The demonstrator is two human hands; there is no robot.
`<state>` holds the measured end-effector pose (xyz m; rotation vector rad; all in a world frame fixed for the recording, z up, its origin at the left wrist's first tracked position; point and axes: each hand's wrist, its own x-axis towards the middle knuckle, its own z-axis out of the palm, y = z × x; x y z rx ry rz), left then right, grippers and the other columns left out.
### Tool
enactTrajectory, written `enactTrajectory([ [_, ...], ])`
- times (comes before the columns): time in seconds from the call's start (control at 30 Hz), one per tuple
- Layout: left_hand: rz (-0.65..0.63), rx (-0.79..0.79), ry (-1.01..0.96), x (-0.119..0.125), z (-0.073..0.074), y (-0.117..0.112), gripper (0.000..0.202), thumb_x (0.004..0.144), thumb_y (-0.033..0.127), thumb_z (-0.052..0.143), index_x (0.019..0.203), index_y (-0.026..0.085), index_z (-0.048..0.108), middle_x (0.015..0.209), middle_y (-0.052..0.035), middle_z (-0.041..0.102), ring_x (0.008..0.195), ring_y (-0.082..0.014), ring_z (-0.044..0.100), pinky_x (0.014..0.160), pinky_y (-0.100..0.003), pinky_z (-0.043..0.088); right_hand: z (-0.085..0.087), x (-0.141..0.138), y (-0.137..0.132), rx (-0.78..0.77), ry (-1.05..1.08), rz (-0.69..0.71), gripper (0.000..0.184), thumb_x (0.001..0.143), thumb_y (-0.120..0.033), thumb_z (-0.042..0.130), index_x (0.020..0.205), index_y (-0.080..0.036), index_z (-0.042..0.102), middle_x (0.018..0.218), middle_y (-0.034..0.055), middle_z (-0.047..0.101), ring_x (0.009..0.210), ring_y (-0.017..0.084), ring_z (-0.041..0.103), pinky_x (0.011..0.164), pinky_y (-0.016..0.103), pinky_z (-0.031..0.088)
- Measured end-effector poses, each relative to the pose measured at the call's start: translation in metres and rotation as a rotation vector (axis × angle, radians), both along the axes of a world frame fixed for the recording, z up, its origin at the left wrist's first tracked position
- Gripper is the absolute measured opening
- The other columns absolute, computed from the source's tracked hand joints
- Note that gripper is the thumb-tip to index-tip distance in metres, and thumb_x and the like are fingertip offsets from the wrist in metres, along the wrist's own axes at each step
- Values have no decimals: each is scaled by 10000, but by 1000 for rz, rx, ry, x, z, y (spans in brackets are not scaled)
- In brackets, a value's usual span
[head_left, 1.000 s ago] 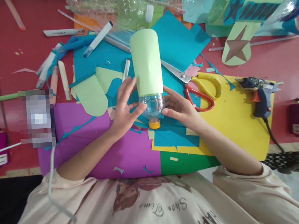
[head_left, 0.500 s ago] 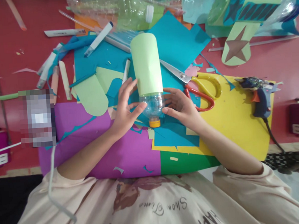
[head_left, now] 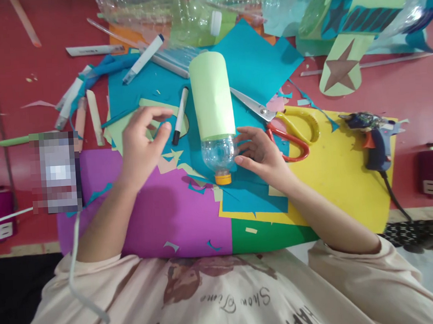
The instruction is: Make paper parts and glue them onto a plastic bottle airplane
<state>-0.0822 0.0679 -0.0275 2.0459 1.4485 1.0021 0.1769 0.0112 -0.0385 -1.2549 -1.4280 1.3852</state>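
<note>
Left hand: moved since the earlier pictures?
Yes, leftward: the left hand hid part of the black-capped marker earlier; now it's clear, to the marker's left.

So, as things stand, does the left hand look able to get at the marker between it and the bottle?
Probably yes: the left hand seems to hold nothing, the marker lies close by, and nothing appears to stand between them. The bottle is on the marker's other side.
</note>
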Motion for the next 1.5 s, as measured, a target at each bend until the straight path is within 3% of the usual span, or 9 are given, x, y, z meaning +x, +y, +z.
enactTrajectory([
  [0.13, 120, 89, 314, -28, -18, 15, 471, 608, 533, 823, 898, 209, 643, 945, -58, 633, 1017, -362, 553, 924, -652, 438, 9, 3, -2, 166, -82, 19, 285, 820, -463, 672, 915, -250, 508, 734, -28, 523, 607, 114, 500, 549, 266, 464],
  [0.37, 35, 22, 164, -42, -46, 21, 518, 609, 649, 783, 804, 218, 573, 960, -43, 564, 1122, -348, 477, 1043, -605, 361, 16, 4, -3, 337, -151, 397, 182, 934, -330, 515, 948, -229, 666, 827, 25, 703, 639, 118, 605, 600, 254, 499],
  [0.57, 136, 29, 58, -27, -15, 22, 494, 810, 670, 578, 664, 214, 456, 696, 14, 449, 722, -153, 503, 772, -401, 490, 8, -1, -1, 371, -150, 413, 219, 953, -328, 494, 1020, -222, 674, 960, 59, 730, 860, 171, 674, 768, 313, 547],
  [0.73, 93, 401, -81, -4, 18, -11, 170, 942, 411, 513, 884, 274, 595, 762, 40, 564, 765, -134, 568, 780, -348, 475, 5, -11, 0, 389, -158, 456, 356, 958, -370, 479, 1283, -252, 562, 1326, 84, 625, 1252, 246, 554, 1061, 463, 437],
  [0.83, -184, 592, -26, 10, 24, -34, 66, 901, 284, 539, 876, 270, 598, 805, 35, 630, 709, -117, 596, 627, -283, 481, 2, -12, 0, 350, -149, 434, 365, 969, -362, 453, 1306, -257, 543, 1377, 79, 591, 1303, 240, 517, 1091, 462, 416],
  [0.93, -617, 477, 78, 29, 20, -54, 99, 922, 280, 461, 889, 249, 548, 849, 4, 693, 714, -121, 648, 593, -258, 515, 0, -9, -1, 298, -162, 304, 318, 970, -355, 449, 1239, -253, 584, 1293, 80, 644, 1222, 230, 578, 1042, 441, 463],
  [1.03, -788, 401, 192, 49, 12, -68, 172, 933, 220, 423, 832, 210, 562, 983, -78, 733, 811, -166, 697, 643, -288, 551, 0, -6, -1, 243, -130, 160, 278, 967, -368, 450, 1149, -248, 622, 1241, 77, 660, 1175, 226, 599, 1005, 422, 487],
  [1.27, -601, 78, 225, 52, -5, -57, 221, 956, 268, 444, 882, 173, 630, 1051, -85, 726, 925, -199, 708, 776, -321, 581, 0, 1, 6, 170, -51, -162, 202, 917, -415, 536, 1023, -269, 627, 1139, 63, 673, 1129, 235, 603, 955, 415, 516],
  [1.5, -265, 93, 352, 26, -7, -27, 240, 910, 268, 440, 859, 156, 647, 941, -98, 726, 881, -216, 682, 763, -320, 542, -14, 10, 13, 256, -32, -270, 247, 888, -454, 584, 1069, -287, 601, 1250, 54, 619, 1249, 223, 544, 1049, 404, 460],
])
